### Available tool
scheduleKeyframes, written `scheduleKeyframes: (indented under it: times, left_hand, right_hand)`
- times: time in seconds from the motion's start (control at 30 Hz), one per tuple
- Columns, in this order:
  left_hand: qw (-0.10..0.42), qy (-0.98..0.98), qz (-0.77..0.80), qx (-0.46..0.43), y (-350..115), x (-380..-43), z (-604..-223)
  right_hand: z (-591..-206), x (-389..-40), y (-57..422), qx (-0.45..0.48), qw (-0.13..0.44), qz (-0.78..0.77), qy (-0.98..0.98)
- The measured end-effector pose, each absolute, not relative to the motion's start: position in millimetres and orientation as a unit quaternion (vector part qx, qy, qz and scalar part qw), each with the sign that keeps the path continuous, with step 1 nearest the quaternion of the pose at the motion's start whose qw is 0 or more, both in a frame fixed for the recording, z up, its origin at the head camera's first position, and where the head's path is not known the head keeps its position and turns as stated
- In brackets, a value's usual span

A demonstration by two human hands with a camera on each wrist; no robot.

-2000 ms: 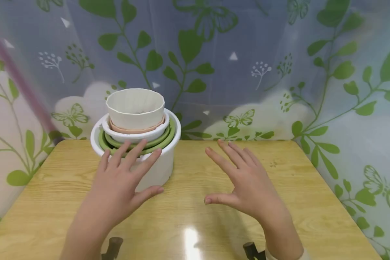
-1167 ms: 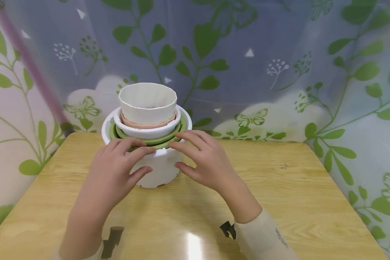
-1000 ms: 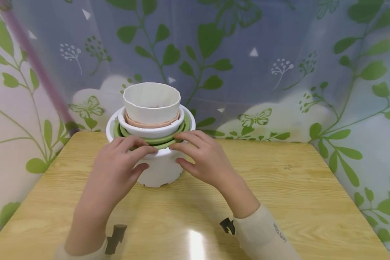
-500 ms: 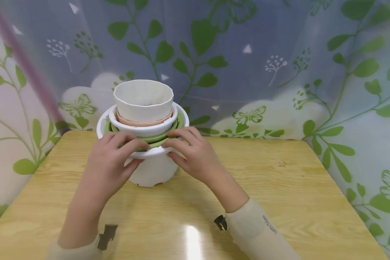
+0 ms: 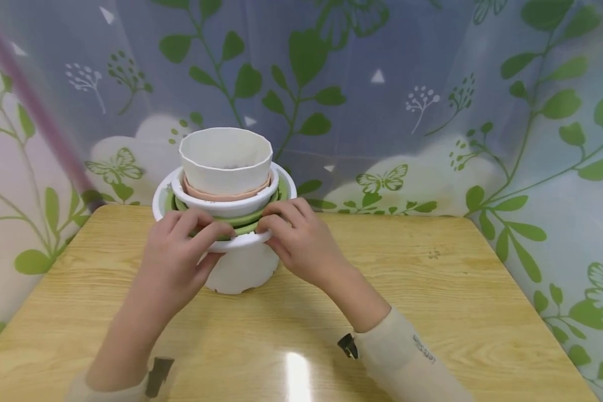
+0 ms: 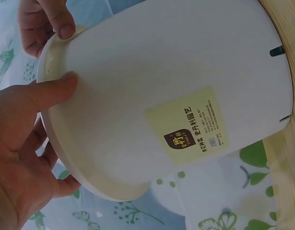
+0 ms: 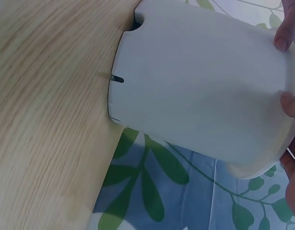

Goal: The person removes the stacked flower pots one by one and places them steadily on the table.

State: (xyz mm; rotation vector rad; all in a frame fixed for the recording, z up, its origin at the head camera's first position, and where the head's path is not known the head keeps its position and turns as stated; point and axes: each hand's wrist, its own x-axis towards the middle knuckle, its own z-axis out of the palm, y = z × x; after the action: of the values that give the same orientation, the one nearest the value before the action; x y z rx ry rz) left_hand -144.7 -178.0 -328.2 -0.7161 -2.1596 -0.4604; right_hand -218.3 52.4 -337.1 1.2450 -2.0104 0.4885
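Note:
A stack of nested flower pots stands on the table at left of centre in the head view. The outermost is a large white flower pot [image 5: 241,273]; within it sit green pots [image 5: 246,219], a smaller white pot [image 5: 226,208], a peach one [image 5: 226,196] and a faceted white pot [image 5: 226,178] on top. My left hand [image 5: 178,248] pinches the big pot's front rim, thumb below and fingers over it. Just to its right, my right hand [image 5: 301,240] grips the same rim likewise. A yellow label [image 6: 190,125] shows on the pot's wall in the left wrist view.
The wooden table [image 5: 407,290] extends to the right and front of the stack. Behind it hangs a leaf-and-butterfly patterned cloth [image 5: 357,111], close to the table's back edge. Notches [image 7: 117,78] mark the big pot's bottom edge.
Both hands were spread and apart, then came in to the large white flower pot's front rim. Fingers and thumbs have since closed on it. The stack has stayed in place on the table.

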Motion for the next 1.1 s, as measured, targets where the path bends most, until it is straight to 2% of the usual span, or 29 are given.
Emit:
scheduleKeyframes:
  times: [0.33, 0.83, 1.1]
  left_hand:
    - [0.441, -0.818, -0.18, -0.324, -152, -146, -331]
    - [0.44, -0.805, -0.172, -0.36, -117, -140, -335]
    - [0.444, -0.794, -0.178, -0.375, -104, -136, -337]
  right_hand:
    - [-345, -208, 77, 0.456, 0.362, 0.2, -0.788]
    - [-346, -182, 117, 0.421, 0.383, 0.212, -0.795]
    - [-344, -167, 134, 0.402, 0.364, 0.236, -0.806]
